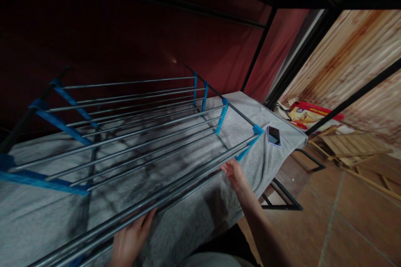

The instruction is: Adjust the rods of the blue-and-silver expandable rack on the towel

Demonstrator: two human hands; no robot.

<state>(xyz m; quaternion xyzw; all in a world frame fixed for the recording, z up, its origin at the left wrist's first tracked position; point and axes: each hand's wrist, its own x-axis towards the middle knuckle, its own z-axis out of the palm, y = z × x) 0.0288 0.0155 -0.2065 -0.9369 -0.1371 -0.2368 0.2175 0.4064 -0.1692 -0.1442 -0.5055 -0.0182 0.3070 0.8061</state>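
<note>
A drying rack (175,137) with grey metal rods and blue plastic brackets (62,127) stands across a grey cloth-covered surface. Low in the view, my left hand (133,233) grips the nearest bundle of rods from below, its fingers partly hidden behind them. Farther right along this bundle, my right hand (234,173) closes on the lowest rod, close to the right front blue bracket (250,144). The fingertips of the right hand are partly covered by the rod.
A phone (273,136) lies on the grey cloth (241,106), right of the rack. Black metal frame bars (260,50) rise around the surface, before a red wall (134,46). On the tiled floor (316,217) at right are a red-and-yellow box (313,114) and wooden slatted pieces (354,146).
</note>
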